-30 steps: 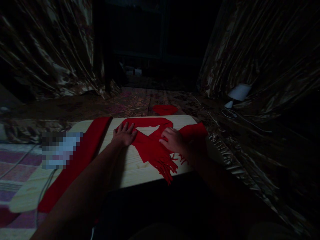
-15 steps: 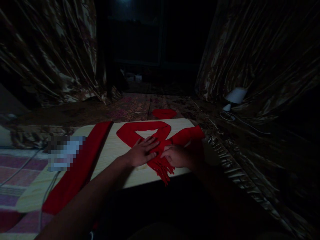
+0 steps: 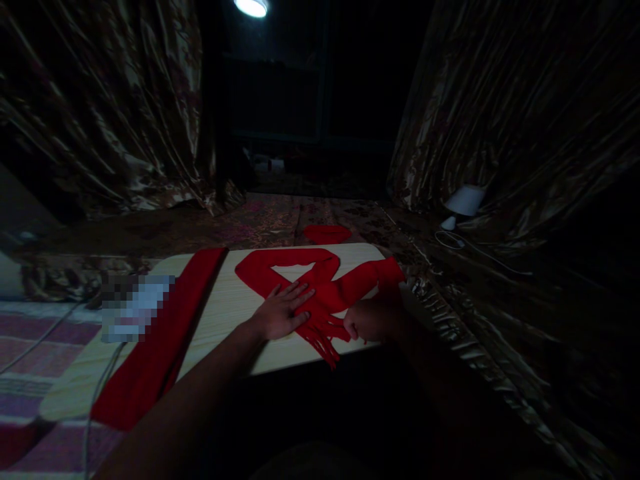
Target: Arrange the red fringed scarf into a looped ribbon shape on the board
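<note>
A red fringed scarf (image 3: 360,283) lies looped and crossed over itself on a pale wooden board (image 3: 225,313). My left hand (image 3: 283,315) rests flat on the crossing, its fingers spread. To its right, my right hand (image 3: 373,320) is closed in a pinch on strands of the scarf's fringe. Other fringe strands hang toward the board's near edge. A long folded red cloth (image 3: 160,340) runs along the board's left side. Beyond the far edge is another red piece of cloth (image 3: 327,233).
A blurred-out patch (image 3: 137,307) hides something at the board's left. Near it a thin cable (image 3: 87,413) runs over a striped cloth (image 3: 25,373). On the right stands a small white lamp (image 3: 465,200) with its cord. Curtains (image 3: 140,120) hang at the back; the room is dark.
My right hand has moved right and slightly nearer me, drawing fringe strands out sideways. The left hand stays flat on the scarf. The camera view has tilted up slightly.
</note>
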The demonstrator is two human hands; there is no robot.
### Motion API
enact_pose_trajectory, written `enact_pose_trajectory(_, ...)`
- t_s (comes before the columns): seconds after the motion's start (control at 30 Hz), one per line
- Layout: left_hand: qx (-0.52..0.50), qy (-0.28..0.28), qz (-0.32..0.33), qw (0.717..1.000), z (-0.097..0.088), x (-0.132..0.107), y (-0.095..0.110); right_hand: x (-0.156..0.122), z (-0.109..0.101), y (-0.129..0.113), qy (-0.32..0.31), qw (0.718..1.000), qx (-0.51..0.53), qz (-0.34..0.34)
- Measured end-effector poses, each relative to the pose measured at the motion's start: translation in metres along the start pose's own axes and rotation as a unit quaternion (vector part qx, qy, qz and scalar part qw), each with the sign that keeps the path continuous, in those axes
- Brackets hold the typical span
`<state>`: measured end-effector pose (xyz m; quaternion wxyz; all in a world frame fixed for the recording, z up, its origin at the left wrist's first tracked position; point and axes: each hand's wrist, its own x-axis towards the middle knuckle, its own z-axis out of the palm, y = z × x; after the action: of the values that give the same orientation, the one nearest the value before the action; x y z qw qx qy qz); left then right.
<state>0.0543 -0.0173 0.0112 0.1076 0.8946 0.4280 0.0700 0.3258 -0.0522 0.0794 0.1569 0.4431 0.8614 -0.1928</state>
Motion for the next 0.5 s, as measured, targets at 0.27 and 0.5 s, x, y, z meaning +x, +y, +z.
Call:
enact_pose_trajectory(0.27,-0.029,0.027,-0.009,0.999,0.001,-0.001,-0.001,0.013,0.012,-0.009,0.202,0.975,0.054,0.069)
enact_pose_trajectory(0.5,-0.033,0.012,-0.009,0.999,0.000,-0.001,-0.001,0.030,0.030,-0.017,0.267,0.961,0.077,0.018)
